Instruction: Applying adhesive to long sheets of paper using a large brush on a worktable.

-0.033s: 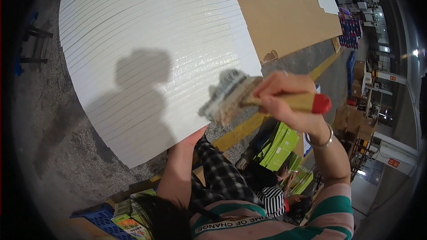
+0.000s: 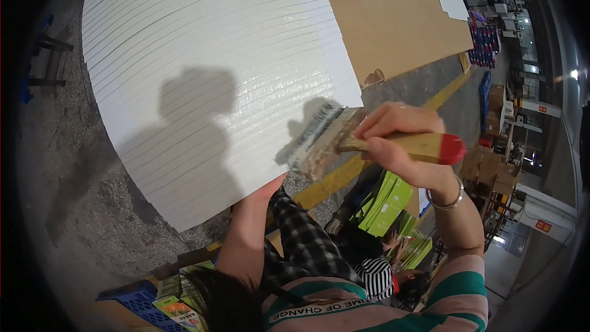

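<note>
A fanned stack of white sheets (image 2: 209,74), their edges overlapping in steps, fills the upper middle of the view. My left hand (image 2: 269,189) holds it up from beneath at its lower edge, with the fingers hidden behind the sheets. My right hand (image 2: 399,141) grips a wide brush (image 2: 344,141) by its wooden handle, which has a red end. The pale bristles lie against the lower right corner of the stack. A glossy wet patch (image 2: 295,67) shows on the sheets just above the brush.
A large brown board (image 2: 393,18) lies on the grey concrete floor with a yellow line (image 2: 332,184). Below are green cartons (image 2: 387,203), a blue crate (image 2: 135,298) of printed packs, and a person in a checked shirt (image 2: 301,246). Boxes (image 2: 491,172) stand at right.
</note>
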Motion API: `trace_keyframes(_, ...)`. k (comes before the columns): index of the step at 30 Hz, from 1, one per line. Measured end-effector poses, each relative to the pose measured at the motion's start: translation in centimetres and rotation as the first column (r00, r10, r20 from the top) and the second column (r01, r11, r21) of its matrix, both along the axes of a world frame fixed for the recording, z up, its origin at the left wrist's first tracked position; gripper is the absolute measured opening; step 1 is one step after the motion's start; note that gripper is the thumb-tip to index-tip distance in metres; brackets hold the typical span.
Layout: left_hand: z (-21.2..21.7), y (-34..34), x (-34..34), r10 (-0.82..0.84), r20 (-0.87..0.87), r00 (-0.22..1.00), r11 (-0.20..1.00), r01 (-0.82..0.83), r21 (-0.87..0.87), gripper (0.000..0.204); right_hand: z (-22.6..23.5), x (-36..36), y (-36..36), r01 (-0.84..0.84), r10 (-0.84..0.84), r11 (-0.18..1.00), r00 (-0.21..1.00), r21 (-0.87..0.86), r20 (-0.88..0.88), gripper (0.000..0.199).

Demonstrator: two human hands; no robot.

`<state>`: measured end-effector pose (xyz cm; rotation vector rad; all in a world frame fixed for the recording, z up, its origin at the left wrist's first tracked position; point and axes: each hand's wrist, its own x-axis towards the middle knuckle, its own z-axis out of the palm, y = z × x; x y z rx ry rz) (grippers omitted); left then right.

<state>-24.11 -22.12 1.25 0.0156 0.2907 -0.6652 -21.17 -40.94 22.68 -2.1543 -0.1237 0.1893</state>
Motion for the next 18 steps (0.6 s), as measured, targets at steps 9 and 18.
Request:
trace_keyframes(9, -0.2, -0.6, 0.1, 0.005, -0.19, 0.982, 0.998, 0.006, 0.059, 0.047, -0.6, -1.2, 0.1, 0.098, -0.093, 0.995, 0.988, 0.033, -0.125, 0.019)
trace_keyframes(18, 2.2, -0.9, 1.0, 0.073, -0.403, 0.912, 0.965, 0.037, 0.259, 0.053, -0.8, -1.3, 0.0, 0.232, -0.205, 0.967, 0.955, 0.108, -0.213, 0.02)
